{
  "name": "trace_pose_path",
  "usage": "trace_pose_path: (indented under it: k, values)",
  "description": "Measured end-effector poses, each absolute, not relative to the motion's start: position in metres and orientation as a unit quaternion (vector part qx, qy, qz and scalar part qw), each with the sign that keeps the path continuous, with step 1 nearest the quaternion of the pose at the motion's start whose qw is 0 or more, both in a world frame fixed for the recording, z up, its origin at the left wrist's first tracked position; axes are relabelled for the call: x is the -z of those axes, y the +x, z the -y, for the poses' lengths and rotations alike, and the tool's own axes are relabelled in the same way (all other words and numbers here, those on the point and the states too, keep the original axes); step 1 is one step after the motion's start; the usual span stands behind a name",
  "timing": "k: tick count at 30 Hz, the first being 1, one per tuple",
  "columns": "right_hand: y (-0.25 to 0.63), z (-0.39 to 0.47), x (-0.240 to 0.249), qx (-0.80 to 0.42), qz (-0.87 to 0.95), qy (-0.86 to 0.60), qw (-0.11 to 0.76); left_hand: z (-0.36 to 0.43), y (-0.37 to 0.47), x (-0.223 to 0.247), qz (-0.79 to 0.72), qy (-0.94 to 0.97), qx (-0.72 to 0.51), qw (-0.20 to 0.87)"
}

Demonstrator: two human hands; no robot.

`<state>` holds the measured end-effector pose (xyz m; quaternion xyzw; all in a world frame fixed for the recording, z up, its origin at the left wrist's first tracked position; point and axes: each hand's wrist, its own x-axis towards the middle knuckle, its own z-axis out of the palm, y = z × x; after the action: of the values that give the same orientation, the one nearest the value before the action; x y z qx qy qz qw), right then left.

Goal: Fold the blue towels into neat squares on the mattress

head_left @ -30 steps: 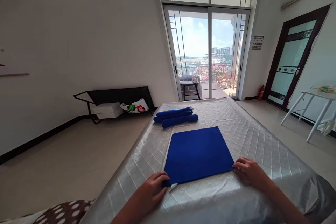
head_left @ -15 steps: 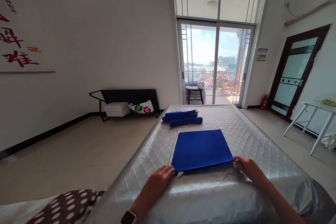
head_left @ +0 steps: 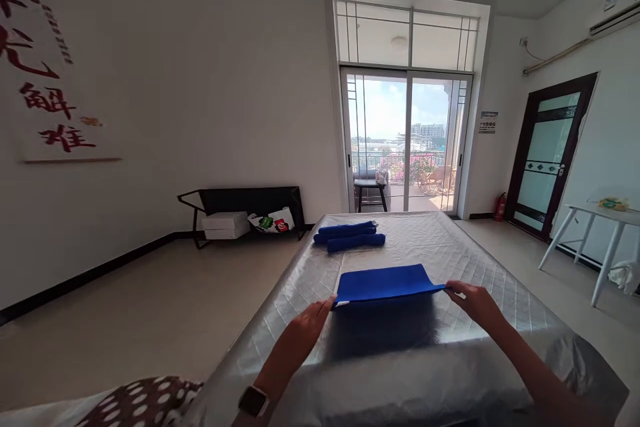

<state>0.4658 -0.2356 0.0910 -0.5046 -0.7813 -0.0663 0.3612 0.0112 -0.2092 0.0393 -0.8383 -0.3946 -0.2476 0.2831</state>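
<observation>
A folded blue cloth [head_left: 383, 283] spans the gap between my two hands, its near edge raised off the silver quilted cover [head_left: 380, 373]. My left hand [head_left: 307, 323] pinches the near left corner, where a small white tag [head_left: 342, 303] shows. The near right corner is pinched by my right hand [head_left: 469, 300]. Toward the far side the cloth still rests on the cover. Beyond it lie several rolled blue cloths [head_left: 350, 237] side by side at the far left of the surface.
Brown polka-dot fabric [head_left: 137, 403] lies at the lower left. A black rack [head_left: 250, 200] with white boxes [head_left: 225, 225] stands against the wall. To the right is a white table [head_left: 605, 213]. Sliding glass doors [head_left: 407, 140] are at the back.
Both hands have lifted the near edge of the blue cloth off the cover and moved it slightly away from me. The view has tilted upward a little.
</observation>
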Motion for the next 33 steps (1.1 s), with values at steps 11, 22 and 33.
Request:
trace_pose_path:
  k: [11,22,33]
  values:
    - [0.487,0.298,-0.180,0.247,0.755,-0.403,0.454,0.276,0.033,-0.152,0.271,-0.807,0.385,0.356]
    - [0.527,0.350,-0.220,0.246,0.721,-0.450,0.465,0.288,0.056,-0.208,0.300,-0.818,0.459,0.175]
    - [0.572,0.167,-0.229,0.137,0.724,-0.576,0.354,0.070,0.132,-0.203,0.356,-0.853,0.377,-0.052]
